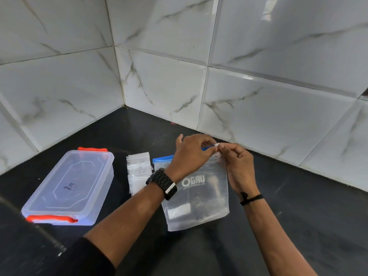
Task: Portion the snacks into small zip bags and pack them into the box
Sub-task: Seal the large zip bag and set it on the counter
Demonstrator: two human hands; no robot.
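A large clear zip bag (pixel 201 198) with a blue zip strip and white printed letters lies on the black counter, dark contents showing faintly inside. My left hand (pixel 191 154) and my right hand (pixel 238 166) both pinch the bag's top edge near the white slider at its right end. A pile of small clear zip bags (pixel 138 170) lies just left of the big bag. Further left sits a clear plastic box (pixel 69 188) with its lid on and orange-red latches at both ends.
The black counter (pixel 298 206) runs into a corner of white marble-look wall tiles (pixel 163 82) behind the bags. A dark sleeve covers my left upper arm at the bottom left. A watch is on my left wrist, a black band on my right.
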